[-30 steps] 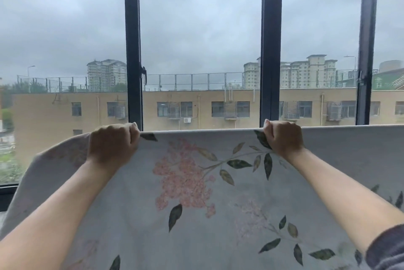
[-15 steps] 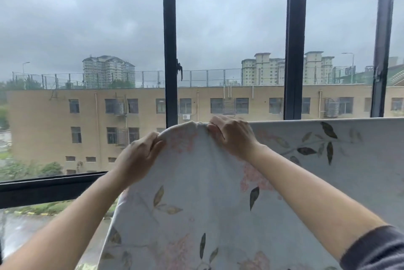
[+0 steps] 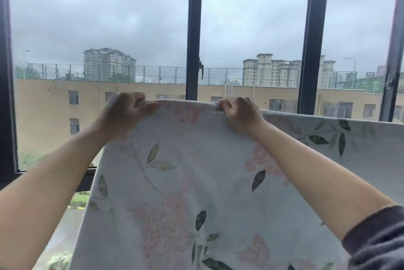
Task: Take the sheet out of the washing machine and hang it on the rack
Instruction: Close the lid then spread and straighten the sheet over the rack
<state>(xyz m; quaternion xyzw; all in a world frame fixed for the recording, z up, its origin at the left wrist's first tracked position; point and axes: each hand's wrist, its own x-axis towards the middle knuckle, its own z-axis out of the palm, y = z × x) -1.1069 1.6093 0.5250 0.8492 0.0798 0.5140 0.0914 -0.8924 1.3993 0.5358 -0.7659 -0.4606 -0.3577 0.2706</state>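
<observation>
both hands, left and right, pinch the floral sheet's top edge, fingers curled tight, by the window.

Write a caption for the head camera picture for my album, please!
Left hand and right hand grip the top edge of a flowery sheet before a window.

Arms raised forward, left hand and right hand pinch the sheet.
</observation>
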